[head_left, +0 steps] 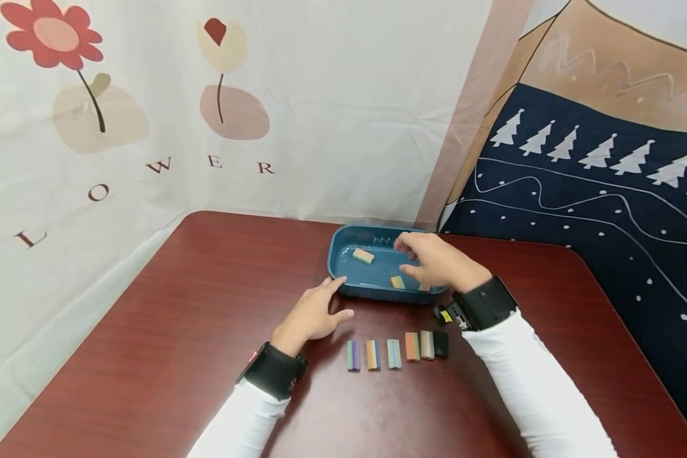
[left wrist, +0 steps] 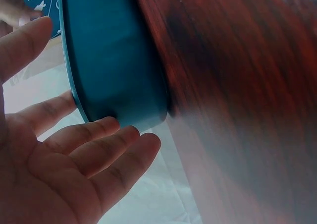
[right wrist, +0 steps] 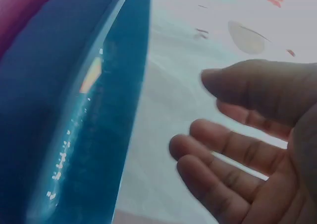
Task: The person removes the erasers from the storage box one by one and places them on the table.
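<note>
Your left hand (head_left: pixel 312 315) lies flat, fingers straight, tips touching the tray (head_left: pixel 343 245) at its near-left corner. Your right hand (head_left: pixel 435 261) hovers over the tray w/ fingers loosely spread, holding nothing. In the tray: small striped blocks, one (head_left: pixel 363 256) mid-left, another (head_left: pixel 397 282) near the front wall, just by your right fingers. They look light, stiff, prob. a bit slick; pinch across the long sides. Six more in a row (head_left: pixel 397 353) on the table (head_left: pixel 194 305), near your wrists.
</note>
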A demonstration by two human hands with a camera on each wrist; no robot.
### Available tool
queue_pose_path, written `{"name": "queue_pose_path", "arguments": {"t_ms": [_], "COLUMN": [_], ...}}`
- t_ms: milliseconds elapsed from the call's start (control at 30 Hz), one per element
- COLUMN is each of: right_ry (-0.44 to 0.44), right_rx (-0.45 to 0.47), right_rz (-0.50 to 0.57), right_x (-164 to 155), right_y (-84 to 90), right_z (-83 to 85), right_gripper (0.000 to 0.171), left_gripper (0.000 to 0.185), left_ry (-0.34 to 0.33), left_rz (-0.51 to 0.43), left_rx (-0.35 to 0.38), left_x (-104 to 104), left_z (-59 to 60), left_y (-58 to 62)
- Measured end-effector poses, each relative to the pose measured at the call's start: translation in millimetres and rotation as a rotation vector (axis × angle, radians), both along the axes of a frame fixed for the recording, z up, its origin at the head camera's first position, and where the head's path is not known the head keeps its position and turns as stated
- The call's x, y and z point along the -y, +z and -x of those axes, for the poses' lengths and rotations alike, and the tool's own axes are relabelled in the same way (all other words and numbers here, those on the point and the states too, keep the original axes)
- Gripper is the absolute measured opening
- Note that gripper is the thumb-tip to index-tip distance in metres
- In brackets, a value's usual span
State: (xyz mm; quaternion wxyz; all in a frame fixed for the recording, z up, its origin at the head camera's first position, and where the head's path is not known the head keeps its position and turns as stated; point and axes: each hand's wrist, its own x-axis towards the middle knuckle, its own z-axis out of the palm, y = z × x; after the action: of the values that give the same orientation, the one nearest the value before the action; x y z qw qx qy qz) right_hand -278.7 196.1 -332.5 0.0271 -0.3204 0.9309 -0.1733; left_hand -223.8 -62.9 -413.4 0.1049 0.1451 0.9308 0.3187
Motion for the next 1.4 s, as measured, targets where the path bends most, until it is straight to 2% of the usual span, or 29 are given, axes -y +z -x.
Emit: {"name": "queue_pose_path", "arguments": {"t_ms": [200,333,533,667,1000,1200,1400], "right_ry": [0.093,0.133,0.140,0.138,0.123,0.123,0.152], "right_rx": [0.045,0.073,0.097,0.099,0.126,0.113,0.054], "right_rz": [-0.101,-0.217,-0.392,-0.480,-0.678,-0.735,-0.676], "right_x": [26,39,54,63,83,90,88], "right_y": [5.7,-1.3,-15.8,-22.7,-43.9,-56.8,-71.2], "right_z": [35.7,57.0,79.2,88.9,105.3,107.6,112.9], "right_gripper": [0.029,0.026,0.031,0.039,0.072,0.072,0.063], "left_gripper": [0.069,0.068,0.068,0.067,0.066,0.066,0.066], "left_ry": [-0.001,-0.001,-0.009,-0.010,-0.012,-0.016,-0.009], "left_rz": [-0.001,-0.013,-0.022,-0.027,-0.031,-0.038,-0.036], "left_rx": [-0.004,0.000,0.002,-0.004,-0.017,-0.012,-0.018], "left_x": [-1,-1,-1,-1,-1,-2,-1], "left_z": [-0.9,-3.6,-6.9,-7.4,-7.3,-8.9,-9.2], "left_y": [1.1,2.3,-0.6,-1.3,0.5,0.2,1.2]}}
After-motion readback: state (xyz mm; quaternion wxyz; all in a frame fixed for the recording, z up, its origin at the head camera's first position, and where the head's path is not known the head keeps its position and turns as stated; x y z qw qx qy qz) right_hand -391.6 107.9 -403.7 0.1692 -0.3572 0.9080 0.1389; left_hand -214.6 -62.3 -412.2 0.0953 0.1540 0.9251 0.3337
